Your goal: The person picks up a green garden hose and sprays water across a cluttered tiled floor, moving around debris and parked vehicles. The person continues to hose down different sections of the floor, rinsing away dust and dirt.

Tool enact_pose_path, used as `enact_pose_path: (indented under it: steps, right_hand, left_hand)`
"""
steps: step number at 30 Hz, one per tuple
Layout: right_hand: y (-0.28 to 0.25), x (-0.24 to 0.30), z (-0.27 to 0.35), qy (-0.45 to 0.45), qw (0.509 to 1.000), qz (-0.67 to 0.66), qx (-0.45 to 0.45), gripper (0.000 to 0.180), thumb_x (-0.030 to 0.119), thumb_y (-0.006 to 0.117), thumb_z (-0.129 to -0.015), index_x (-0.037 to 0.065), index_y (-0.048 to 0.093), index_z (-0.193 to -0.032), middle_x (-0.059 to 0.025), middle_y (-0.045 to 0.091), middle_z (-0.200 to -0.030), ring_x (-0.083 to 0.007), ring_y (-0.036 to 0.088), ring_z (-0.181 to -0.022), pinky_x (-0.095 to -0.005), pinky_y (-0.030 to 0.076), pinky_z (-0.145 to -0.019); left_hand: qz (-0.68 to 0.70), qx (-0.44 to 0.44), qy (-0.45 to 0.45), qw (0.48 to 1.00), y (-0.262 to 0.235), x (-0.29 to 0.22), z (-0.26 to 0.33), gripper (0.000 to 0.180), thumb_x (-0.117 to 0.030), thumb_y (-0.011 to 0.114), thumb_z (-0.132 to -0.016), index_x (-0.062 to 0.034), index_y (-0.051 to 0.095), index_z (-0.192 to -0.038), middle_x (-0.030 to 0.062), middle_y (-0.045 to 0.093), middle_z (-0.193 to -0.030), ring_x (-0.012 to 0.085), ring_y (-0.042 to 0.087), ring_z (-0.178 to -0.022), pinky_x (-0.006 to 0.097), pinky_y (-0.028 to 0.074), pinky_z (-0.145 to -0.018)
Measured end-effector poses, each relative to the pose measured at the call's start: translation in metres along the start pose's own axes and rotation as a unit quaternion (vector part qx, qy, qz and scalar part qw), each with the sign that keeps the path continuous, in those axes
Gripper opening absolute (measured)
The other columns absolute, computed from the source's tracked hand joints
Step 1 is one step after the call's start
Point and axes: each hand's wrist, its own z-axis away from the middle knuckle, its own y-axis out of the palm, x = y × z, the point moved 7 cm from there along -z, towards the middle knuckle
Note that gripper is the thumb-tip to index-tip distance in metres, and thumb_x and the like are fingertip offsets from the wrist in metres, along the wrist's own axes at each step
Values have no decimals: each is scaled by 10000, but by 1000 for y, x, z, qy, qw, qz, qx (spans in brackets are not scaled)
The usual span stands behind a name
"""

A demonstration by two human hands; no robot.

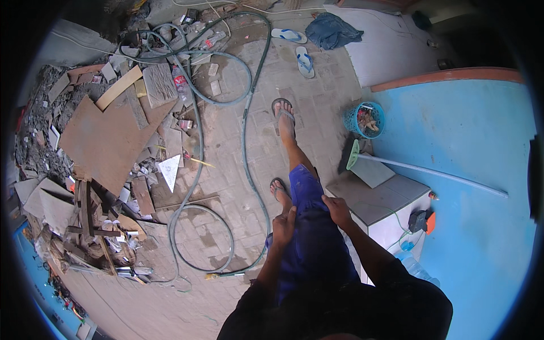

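Both my hands are at the blue shorts (310, 195) on my legs, their fingers curled in. My left hand (282, 226) is closed at the left side of the shorts, with blue cloth showing on both sides of it. On the right edge, my right hand (338, 211) is closed on the cloth, thumb toward the middle. The fingertips of both are partly hidden. Below the shorts, my feet in dark flip-flops (283, 110) stand apart on the paving, one further forward.
A green hose (245, 141) lies in loops left of my feet. Beyond it spreads a rubble heap with a brown board (107, 141). To the right are a blue basket (365, 120), a broom (419, 167) and a tiled block (377, 195). White-blue flip-flops (305, 62) lie ahead.
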Motion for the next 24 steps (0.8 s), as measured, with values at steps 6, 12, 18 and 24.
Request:
enact_pose_path:
  steps: [6, 12, 18, 24]
  right_hand:
    - [-22, 16, 11, 6, 999, 48, -12, 494, 355, 567, -1001, -33, 552, -696, -153, 463, -570, -201, 460, -562, -409, 377, -585]
    - [-41, -22, 31, -51, 989, 137, -3, 298, 284, 600, -958, 12, 685, -1048, -172, 696, -1020, -327, 670, -983, -396, 505, -900]
    - [-43, -15, 3, -104, 973, 204, -20, 254, 207, 638, -924, 8, 682, -1076, -179, 678, -1095, -344, 643, -1069, -421, 489, -951]
    - [-30, 10, -72, -70, 991, 97, 67, 259, 243, 648, -923, 12, 695, -1032, -167, 717, -998, -322, 695, -945, -400, 536, -845]
  left_hand:
    - [68, 30, -45, 996, 7, 11, -2, 414, -335, 545, -1025, 19, 684, -862, 30, 644, -704, 91, 541, -656, 303, 466, -631]
    - [88, -41, -35, 995, -34, 63, -1, 406, -349, 525, -1029, 20, 692, -1002, 115, 701, -880, 149, 615, -774, 309, 496, -708]
    - [-70, -97, -132, 984, -88, 166, 7, 403, -349, 512, -1005, 21, 674, -1000, 91, 746, -903, 152, 637, -640, 299, 510, -610]
    - [-84, -33, -259, 962, -84, 192, -17, 405, -366, 523, -984, 11, 666, -1009, 96, 733, -941, 139, 641, -637, 293, 506, -552]
